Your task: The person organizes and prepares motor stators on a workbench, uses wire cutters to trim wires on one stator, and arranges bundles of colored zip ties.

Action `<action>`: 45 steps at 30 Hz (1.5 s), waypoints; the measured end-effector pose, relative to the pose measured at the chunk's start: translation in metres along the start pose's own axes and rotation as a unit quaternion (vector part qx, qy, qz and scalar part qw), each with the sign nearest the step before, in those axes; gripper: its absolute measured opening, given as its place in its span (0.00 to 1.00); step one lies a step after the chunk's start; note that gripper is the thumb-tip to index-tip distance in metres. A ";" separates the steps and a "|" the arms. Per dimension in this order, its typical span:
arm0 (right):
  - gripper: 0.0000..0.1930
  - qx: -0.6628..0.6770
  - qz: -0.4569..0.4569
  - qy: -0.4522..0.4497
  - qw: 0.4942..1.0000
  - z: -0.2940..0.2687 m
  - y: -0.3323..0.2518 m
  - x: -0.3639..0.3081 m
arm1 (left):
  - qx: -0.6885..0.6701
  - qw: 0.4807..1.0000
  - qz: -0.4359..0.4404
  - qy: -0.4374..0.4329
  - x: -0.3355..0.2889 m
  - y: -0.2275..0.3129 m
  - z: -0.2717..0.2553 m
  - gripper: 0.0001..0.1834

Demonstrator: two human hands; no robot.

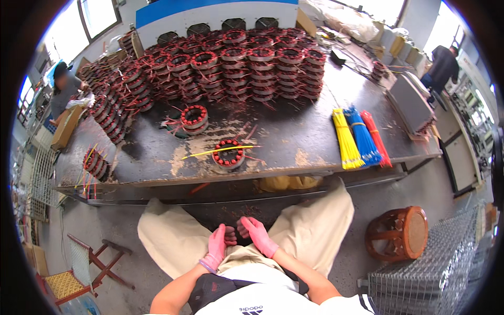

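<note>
Over my lap, both hands wear pink gloves and stay apart from each other. My left hand (216,245) has its thumb raised and its fingers loosely bent, with nothing seen in them. My right hand (255,234) faces it with half-curled fingers, and I see nothing held there either. Ahead of them, near the table's front edge, lies a ring-shaped motor stator (228,164) with red insulation around its inner slots. A thin yellow sleeve (210,152) runs across its top. Behind it to the left sits another stator pair, stacked (194,126).
Stacked stators (247,73) fill the back of the dark table (294,131). Bundles of yellow (347,142), blue (363,137) and red sleeves (377,140) lie at the right. A wooden stool (396,234) and a folding chair (73,278) flank me. Two people work farther off.
</note>
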State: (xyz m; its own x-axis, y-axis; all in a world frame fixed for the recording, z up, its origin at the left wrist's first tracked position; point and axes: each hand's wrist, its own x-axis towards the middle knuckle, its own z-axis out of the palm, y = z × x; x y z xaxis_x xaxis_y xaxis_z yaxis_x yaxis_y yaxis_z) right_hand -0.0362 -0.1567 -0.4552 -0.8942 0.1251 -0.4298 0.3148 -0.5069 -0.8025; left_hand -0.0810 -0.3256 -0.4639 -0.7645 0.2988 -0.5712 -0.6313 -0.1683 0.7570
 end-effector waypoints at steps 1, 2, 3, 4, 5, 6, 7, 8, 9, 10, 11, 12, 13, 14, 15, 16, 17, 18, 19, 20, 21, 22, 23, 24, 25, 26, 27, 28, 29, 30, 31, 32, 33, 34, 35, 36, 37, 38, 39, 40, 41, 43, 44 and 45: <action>0.19 0.020 -0.016 0.014 1.000 0.006 -0.010 -0.007 | -0.036 0.999 -0.011 -0.018 0.000 -0.004 -0.001 0.25; 0.19 0.013 -0.032 0.030 0.999 0.013 -0.016 -0.012 | -0.071 0.997 -0.023 -0.036 -0.001 -0.008 -0.003 0.26; 0.19 0.009 -0.032 0.011 0.999 0.015 -0.019 -0.016 | -0.071 0.994 -0.016 -0.077 0.006 -0.014 -0.006 0.25; 0.19 0.005 -0.038 -0.008 0.999 0.016 -0.024 -0.017 | -0.079 0.993 -0.022 -0.083 0.012 -0.013 -0.002 0.24; 0.19 -0.017 -0.043 -0.007 0.999 0.015 -0.023 -0.016 | -0.069 0.993 -0.018 -0.090 0.014 -0.012 -0.001 0.23; 0.18 -0.033 -0.067 -0.010 0.997 0.010 -0.029 -0.013 | -0.060 0.993 -0.007 -0.106 0.019 -0.006 0.009 0.23; 0.18 -0.026 -0.076 -0.016 0.997 0.008 -0.039 -0.009 | -0.004 0.995 0.023 -0.098 0.013 0.009 0.018 0.23; 0.17 -0.019 -0.085 -0.022 0.996 0.001 -0.053 -0.007 | 0.048 0.992 0.043 -0.108 0.021 0.014 0.017 0.22; 0.17 0.022 -0.103 -0.076 0.991 -0.005 -0.072 -0.006 | 0.068 0.987 0.082 -0.121 0.023 0.032 0.021 0.21; 0.17 -0.019 -0.120 -0.068 0.990 0.007 -0.106 -0.025 | 0.092 0.982 0.113 -0.119 0.017 0.050 0.013 0.20; 0.15 -0.035 -0.178 -0.055 0.982 0.007 -0.142 -0.040 | 0.110 0.974 0.151 -0.127 0.016 0.072 0.013 0.19; 0.13 -0.050 -0.232 -0.039 0.971 -0.004 -0.172 -0.051 | 0.126 0.965 0.186 -0.137 0.014 0.090 0.014 0.18; 0.12 -0.087 -0.275 0.045 0.956 -0.027 -0.197 -0.059 | 0.160 0.952 0.232 -0.123 0.012 0.102 0.020 0.18; 0.10 -0.122 -0.302 0.129 0.936 -0.054 -0.215 -0.067 | 0.182 0.941 0.254 -0.129 0.004 0.112 0.022 0.17; 0.09 -0.130 -0.357 0.204 0.902 -0.084 -0.234 -0.068 | 0.198 0.933 0.271 -0.131 -0.002 0.123 0.023 0.15; 0.10 -0.121 -0.370 0.225 0.893 -0.127 -0.252 -0.072 | 0.211 0.921 0.297 -0.142 -0.007 0.136 0.034 0.14; 0.10 -0.161 -0.436 0.313 0.828 -0.170 -0.262 -0.070 | 0.237 0.907 0.316 -0.146 -0.015 0.147 0.044 0.13; 0.11 -0.199 -0.496 0.398 0.745 -0.203 -0.278 -0.073 | 0.260 0.891 0.339 -0.154 -0.020 0.158 0.059 0.11; 0.12 -0.221 -0.465 0.442 0.734 -0.226 -0.289 -0.083 | 0.293 0.869 0.365 -0.158 -0.026 0.167 0.071 0.10; 0.12 -0.246 -0.426 0.486 0.723 -0.243 -0.297 -0.089 | 0.332 0.842 0.393 -0.165 -0.029 0.171 0.081 0.10; 0.13 -0.302 -0.401 0.514 0.696 -0.251 -0.303 -0.089 | 0.364 0.818 0.410 -0.174 -0.035 0.176 0.093 0.10; 0.14 -0.360 -0.373 0.537 0.666 -0.257 -0.311 -0.092 | 0.391 0.795 0.426 -0.181 -0.039 0.177 0.105 0.10; 0.15 -0.416 -0.343 0.556 0.632 -0.263 -0.318 -0.093 | 0.396 0.782 0.440 -0.194 -0.035 0.175 0.113 0.10; 0.19 -0.429 -0.326 0.557 0.632 -0.272 -0.322 -0.088 | 0.416 0.759 0.456 -0.206 -0.034 0.175 0.124 0.11; 0.19 -0.476 -0.294 0.562 0.609 -0.271 -0.328 -0.084 | 0.426 0.748 0.461 -0.215 -0.035 0.173 0.132 0.12; 0.20 -0.522 -0.262 0.565 0.583 -0.269 -0.334 -0.083 | 0.435 0.737 0.467 -0.224 -0.032 0.171 0.143 0.13; 0.21 -0.547 -0.240 0.562 0.572 -0.274 -0.336 -0.081 | 0.435 0.730 0.474 -0.232 -0.026 0.168 0.153 0.15; 0.22 -0.573 -0.218 0.558 0.559 -0.279 -0.339 -0.077 | 0.421 0.722 0.494 -0.241 -0.023 0.166 0.163 0.14; 0.19 -0.590 -0.291 0.564 0.498 -0.280 -0.338 -0.071 | 0.425 0.705 0.515 -0.239 -0.020 0.168 0.168 0.15; 0.18 -0.583 -0.303 0.540 0.525 -0.269 -0.334 -0.061 | 0.431 0.691 0.530 -0.235 -0.018 0.170 0.168 0.15; 0.17 -0.579 -0.315 0.510 0.552 -0.244 -0.332 -0.052 | 0.450 0.659 0.557 -0.228 -0.016 0.174 0.164 0.15; 0.16 -0.578 -0.327 0.474 0.579 -0.222 -0.330 -0.042 | 0.467 0.630 0.581 -0.217 -0.013 0.176 0.159 0.16; 0.13 -0.591 -0.372 0.458 0.550 -0.205 -0.325 -0.041 | 0.482 0.603 0.600 -0.209 -0.010 0.177 0.155 0.17; 0.14 -0.633 -0.344 0.433 0.541 -0.202 -0.324 -0.038 | 0.484 0.620 0.577 -0.217 -0.008 0.177 0.158 0.18; 0.15 -0.669 -0.314 0.444 0.506 -0.214 -0.315 -0.039 | 0.476 0.626 0.565 -0.249 -0.003 0.174 0.165 0.18; 0.18 -0.694 -0.234 0.417 0.538 -0.218 -0.313 -0.046 | 0.495 0.600 0.566 -0.274 0.005 0.169 0.166 0.18; 0.19 -0.712 -0.172 0.414 0.540 -0.224 -0.309 -0.044 | 0.500 0.581 0.567 -0.301 0.008 0.168 0.168 0.18; 0.19 -0.698 -0.164 0.408 0.565 -0.234 -0.308 -0.044 | 0.514 0.554 0.576 -0.313 0.012 0.166 0.166 0.19; 0.18 -0.688 -0.158 0.407 0.580 -0.228 -0.306 -0.045 | 0.514 0.540 0.583 -0.324 0.016 0.166 0.160 0.19; 0.17 -0.678 -0.154 0.397 0.599 -0.220 -0.311 -0.046 | 0.513 0.526 0.599 -0.319 0.014 0.171 0.158 0.19; 0.17 -0.679 -0.140 0.389 0.607 -0.219 -0.312 -0.041 | 0.522 0.526 0.598 -0.304 0.012 0.175 0.152 0.19; 0.15 -0.676 -0.106 0.391 0.615 -0.209 -0.325 -0.042 | 0.514 0.518 0.624 -0.281 0.013 0.182 0.152 0.19; 0.15 -0.666 -0.125 0.397 0.620 -0.207 -0.319 -0.042 | 0.515 0.518 0.632 -0.259 0.011 0.185 0.146 0.19; 0.15 -0.655 -0.146 0.412 0.616 -0.215 -0.316 -0.044 | 0.511 0.522 0.634 -0.253 0.013 0.187 0.150 0.20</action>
State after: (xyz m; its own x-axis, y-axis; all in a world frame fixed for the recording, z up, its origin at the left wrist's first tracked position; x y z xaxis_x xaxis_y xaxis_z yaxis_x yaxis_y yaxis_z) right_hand -0.0277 0.1818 -0.2712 -0.6784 0.7121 0.1811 0.6484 0.6961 -0.3082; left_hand -0.1895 -0.2120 -0.2816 -0.1872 0.8090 0.5572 0.9379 -0.0215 0.3463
